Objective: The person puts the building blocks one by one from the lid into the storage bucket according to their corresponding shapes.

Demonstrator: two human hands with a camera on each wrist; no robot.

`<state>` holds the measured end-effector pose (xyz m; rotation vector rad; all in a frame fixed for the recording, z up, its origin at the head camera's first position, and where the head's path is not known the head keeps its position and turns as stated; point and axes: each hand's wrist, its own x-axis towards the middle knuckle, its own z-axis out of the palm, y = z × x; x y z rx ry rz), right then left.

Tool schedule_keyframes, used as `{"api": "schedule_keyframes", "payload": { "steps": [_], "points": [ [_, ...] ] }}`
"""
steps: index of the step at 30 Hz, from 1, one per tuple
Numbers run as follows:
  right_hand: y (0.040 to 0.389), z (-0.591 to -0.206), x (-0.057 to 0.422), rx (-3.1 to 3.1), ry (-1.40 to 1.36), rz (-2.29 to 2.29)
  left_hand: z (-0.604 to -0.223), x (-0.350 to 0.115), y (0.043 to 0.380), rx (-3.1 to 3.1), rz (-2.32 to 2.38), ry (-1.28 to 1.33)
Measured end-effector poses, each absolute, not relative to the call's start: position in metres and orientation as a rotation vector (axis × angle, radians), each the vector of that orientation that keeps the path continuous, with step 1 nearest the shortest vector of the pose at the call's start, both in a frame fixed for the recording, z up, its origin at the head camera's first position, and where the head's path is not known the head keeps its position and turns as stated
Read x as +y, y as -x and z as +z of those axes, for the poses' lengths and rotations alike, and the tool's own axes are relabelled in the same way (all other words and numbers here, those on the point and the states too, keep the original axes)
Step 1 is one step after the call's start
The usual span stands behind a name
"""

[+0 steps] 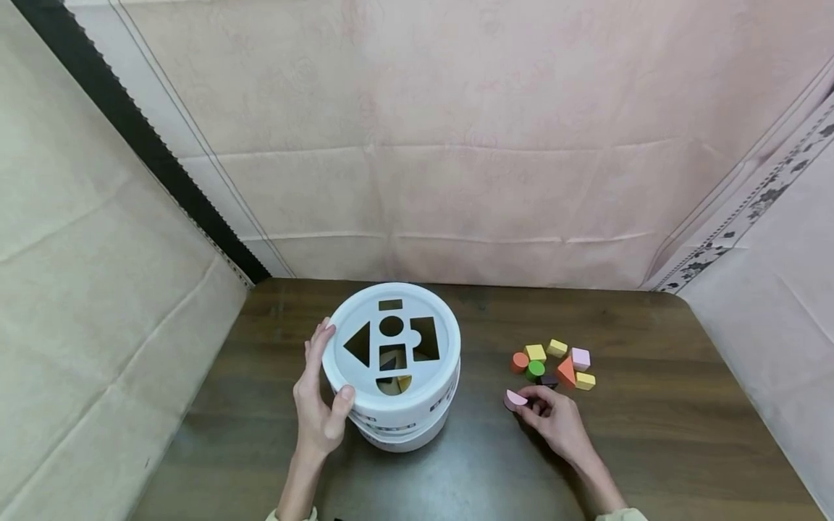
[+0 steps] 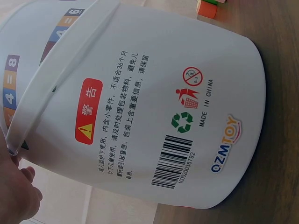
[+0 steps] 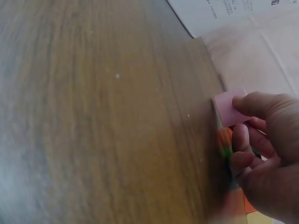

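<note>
Now pinches the pink block [image 1: 516,398] in the right hand [image 1: 554,421], on the near side of the loose blocks [image 1: 536,353] on the worktop [image 1: 658,434]; holds it with the white bucket [image 1: 417,437] off to the left, straight edge slanting; spreads the left hand [image 1: 318,405], nearer that bucket, along the lid [image 1: 430,302]; reveals the holes [image 1: 360,345] only from the head view; adds a barcode [image 2: 172,161] only from the left wrist.
</note>
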<state>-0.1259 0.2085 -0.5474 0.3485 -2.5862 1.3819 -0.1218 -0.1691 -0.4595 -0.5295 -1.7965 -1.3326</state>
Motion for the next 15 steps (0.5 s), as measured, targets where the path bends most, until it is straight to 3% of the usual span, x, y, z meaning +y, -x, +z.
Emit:
{"api": "schedule_keyframes", "payload": {
  "steps": [15],
  "points": [
    [0.133, -0.481, 0.202, -2.503, -0.534, 1.478, -0.460, -0.167, 0.122, -1.788, -1.341, 0.517]
  ]
}}
